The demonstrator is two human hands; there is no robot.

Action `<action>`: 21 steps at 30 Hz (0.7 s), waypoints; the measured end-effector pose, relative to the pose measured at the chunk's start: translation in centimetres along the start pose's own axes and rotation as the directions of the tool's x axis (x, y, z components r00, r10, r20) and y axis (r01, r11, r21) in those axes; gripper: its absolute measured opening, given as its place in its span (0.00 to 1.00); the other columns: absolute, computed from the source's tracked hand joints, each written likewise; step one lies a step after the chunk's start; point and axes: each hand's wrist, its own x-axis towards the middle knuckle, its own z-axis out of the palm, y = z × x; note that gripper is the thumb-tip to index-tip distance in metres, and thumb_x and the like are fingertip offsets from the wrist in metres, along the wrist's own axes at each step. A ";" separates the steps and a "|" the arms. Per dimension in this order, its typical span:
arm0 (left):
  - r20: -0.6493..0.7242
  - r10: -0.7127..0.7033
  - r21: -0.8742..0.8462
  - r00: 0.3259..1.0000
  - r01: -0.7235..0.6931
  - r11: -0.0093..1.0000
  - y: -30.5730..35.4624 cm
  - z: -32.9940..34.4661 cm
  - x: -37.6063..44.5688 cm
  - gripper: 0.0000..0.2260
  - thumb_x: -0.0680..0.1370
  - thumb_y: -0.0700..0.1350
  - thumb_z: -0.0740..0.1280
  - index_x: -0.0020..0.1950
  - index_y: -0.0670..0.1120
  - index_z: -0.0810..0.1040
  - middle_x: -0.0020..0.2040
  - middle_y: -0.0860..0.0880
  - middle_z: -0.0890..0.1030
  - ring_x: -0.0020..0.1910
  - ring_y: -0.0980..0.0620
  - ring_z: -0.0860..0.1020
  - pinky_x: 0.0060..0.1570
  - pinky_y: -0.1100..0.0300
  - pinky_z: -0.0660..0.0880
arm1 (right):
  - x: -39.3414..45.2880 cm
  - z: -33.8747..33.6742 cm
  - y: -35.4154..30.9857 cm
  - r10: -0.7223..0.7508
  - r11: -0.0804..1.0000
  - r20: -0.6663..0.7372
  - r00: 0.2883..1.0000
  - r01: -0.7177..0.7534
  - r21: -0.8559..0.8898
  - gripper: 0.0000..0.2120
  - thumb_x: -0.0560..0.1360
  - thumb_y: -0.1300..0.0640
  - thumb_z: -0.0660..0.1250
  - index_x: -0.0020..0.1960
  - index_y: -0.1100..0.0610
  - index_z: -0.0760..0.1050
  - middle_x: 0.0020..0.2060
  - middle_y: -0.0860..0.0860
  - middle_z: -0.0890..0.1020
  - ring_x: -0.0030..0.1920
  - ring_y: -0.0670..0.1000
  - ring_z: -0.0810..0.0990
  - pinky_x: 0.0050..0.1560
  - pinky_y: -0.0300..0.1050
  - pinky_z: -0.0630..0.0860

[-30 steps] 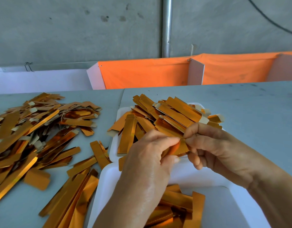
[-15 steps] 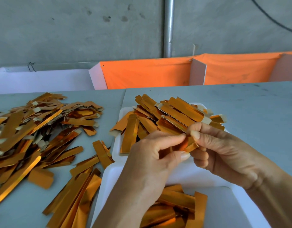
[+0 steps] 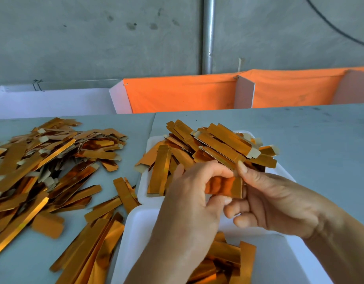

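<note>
A shiny gold card strip (image 3: 228, 185) is held between both hands above two white trays. My left hand (image 3: 193, 201) grips its left part with curled fingers and thumb. My right hand (image 3: 273, 203) pinches its right end between thumb and fingers. The far white tray (image 3: 144, 193) carries a heap of gold strips (image 3: 214, 146). In the near white tray (image 3: 136, 232) lie a few more gold strips (image 3: 224, 261), partly hidden by my left forearm.
A large loose pile of gold strips (image 3: 43, 160) covers the grey table (image 3: 320, 150) at the left, with more strips (image 3: 91, 242) at the front. Orange cloth panels (image 3: 181, 95) and white dividers stand along the far edge before a concrete wall with a metal pipe (image 3: 208, 33).
The strip between my hands has turned and spread out, so its shiny face shows wider now. Both hands have shifted slightly right and stayed on it.
</note>
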 end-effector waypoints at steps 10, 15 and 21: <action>-0.123 -0.413 -0.571 0.902 0.276 0.773 -0.9 0.0 0.5 0.22 0.62 0.54 0.74 0.54 0.54 0.74 0.48 0.61 0.82 0.50 0.63 0.80 0.48 0.64 0.78 | 0.7 1.7 0.3 -0.076 0.881 -0.170 0.983 -0.013 -0.472 0.22 0.57 0.55 0.81 0.45 0.59 0.74 0.43 0.56 0.82 0.48 0.57 0.83 0.48 0.46 0.80; -0.092 -0.460 -0.500 0.883 0.359 0.789 -0.8 0.0 0.4 0.13 0.72 0.44 0.73 0.52 0.54 0.75 0.45 0.58 0.84 0.44 0.62 0.82 0.40 0.68 0.76 | 1.1 2.7 0.9 -0.167 0.773 -0.192 0.967 0.008 -0.635 0.26 0.58 0.40 0.78 0.48 0.54 0.75 0.42 0.49 0.84 0.45 0.47 0.83 0.46 0.42 0.80; 0.202 -0.441 -0.405 0.874 0.485 0.776 -0.3 -0.3 -0.1 0.09 0.78 0.44 0.66 0.54 0.58 0.75 0.48 0.60 0.83 0.49 0.62 0.81 0.58 0.53 0.75 | -0.2 1.0 -0.3 -0.449 0.821 -0.345 0.824 0.228 -0.524 0.17 0.66 0.39 0.67 0.52 0.43 0.80 0.47 0.46 0.84 0.47 0.46 0.82 0.42 0.42 0.75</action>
